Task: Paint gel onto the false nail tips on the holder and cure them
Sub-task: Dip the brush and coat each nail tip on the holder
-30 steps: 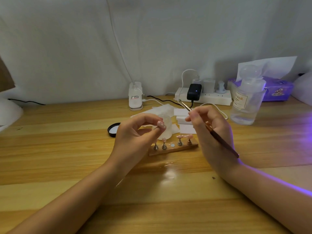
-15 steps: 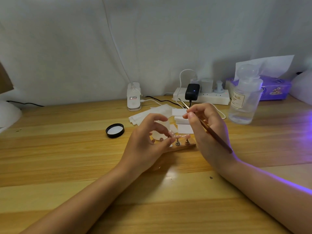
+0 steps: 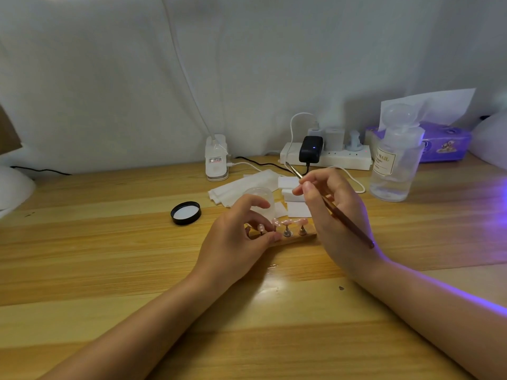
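A wooden nail holder [image 3: 297,239] lies on the desk with pink false nail tips [image 3: 287,222] on small metal stands. My left hand [image 3: 236,237] is down at the holder's left end, where thumb and curled fingers pinch one nail tip stand [image 3: 275,225]; the index finger is lifted. It hides the holder's left part. My right hand [image 3: 336,215] hovers over the holder's right end and grips a thin brown-handled brush [image 3: 348,224], whose metal tip points up and away to the back left. A frosted gel jar [image 3: 262,198] stands just behind my left hand.
The jar's black lid [image 3: 186,213] lies to the left. White wipes [image 3: 247,185] are spread behind the holder. A clear liquid bottle [image 3: 395,165], a power strip [image 3: 337,158], a tissue box [image 3: 445,144] and a small white device [image 3: 216,160] stand at the back. Purple light falls from the right.
My left hand came down from chest height with the nail tip stand and now sets it at the holder's left end. The right hand with the brush barely moved.
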The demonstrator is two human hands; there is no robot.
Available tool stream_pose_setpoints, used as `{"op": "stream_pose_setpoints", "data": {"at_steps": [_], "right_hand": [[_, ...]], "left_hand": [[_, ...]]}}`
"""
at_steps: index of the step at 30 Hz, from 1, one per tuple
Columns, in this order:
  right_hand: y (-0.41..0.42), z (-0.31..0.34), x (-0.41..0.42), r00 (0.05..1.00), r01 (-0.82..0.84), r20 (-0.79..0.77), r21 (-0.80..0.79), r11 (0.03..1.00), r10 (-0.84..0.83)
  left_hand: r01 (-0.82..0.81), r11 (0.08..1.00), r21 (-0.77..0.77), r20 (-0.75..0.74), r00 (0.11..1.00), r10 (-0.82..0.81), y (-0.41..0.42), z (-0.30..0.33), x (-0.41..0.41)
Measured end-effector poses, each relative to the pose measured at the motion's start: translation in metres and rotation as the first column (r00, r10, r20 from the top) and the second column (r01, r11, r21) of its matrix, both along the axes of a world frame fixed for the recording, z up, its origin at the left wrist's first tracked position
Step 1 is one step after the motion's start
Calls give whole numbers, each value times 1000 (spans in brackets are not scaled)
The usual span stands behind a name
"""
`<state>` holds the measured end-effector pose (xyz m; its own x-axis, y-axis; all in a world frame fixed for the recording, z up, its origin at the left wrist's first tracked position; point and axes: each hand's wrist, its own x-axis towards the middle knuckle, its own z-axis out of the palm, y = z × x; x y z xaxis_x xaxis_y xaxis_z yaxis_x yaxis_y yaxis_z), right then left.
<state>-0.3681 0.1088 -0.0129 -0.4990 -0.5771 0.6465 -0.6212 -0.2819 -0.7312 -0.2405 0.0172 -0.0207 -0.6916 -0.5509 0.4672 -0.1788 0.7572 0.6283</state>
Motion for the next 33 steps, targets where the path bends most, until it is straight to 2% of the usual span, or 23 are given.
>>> {"op": "stream_pose_setpoints", "data": {"at_steps": [5, 9, 12, 17, 23, 27, 30, 33], "right_hand": [[3, 2, -6, 985, -20, -172, 42, 999, 27], [5, 2, -14, 917, 26, -399, 101, 995, 17], [4, 1, -17, 865, 76, -502, 144, 987, 7], [2, -3, -18, 870, 31, -480, 275, 961, 110], [-3, -10, -20, 814, 15, -567, 235, 972, 124], [-4, -11, -19, 749, 14, -657, 148, 989, 88], [-2, -10, -17, 798, -12, -597, 110, 994, 76], [1, -7, -13, 886, -40, -456, 97, 994, 80]], "left_hand": [[13, 999, 43, -8, 1000, -13, -1, 0, 0], [22, 998, 55, -18, 1000, -21, -2, -1, 0], [23, 999, 48, -22, 1000, -22, -3, -2, 1], [46, 999, 24, 0, 999, -46, -2, -2, 2], [48, 997, 54, 11, 999, -49, -2, -2, 3], [49, 998, 49, 1, 999, -49, -2, -2, 3], [56, 998, 19, -12, 998, -55, -3, -3, 3], [63, 997, -44, -43, 997, -65, -1, -3, 4]]}}
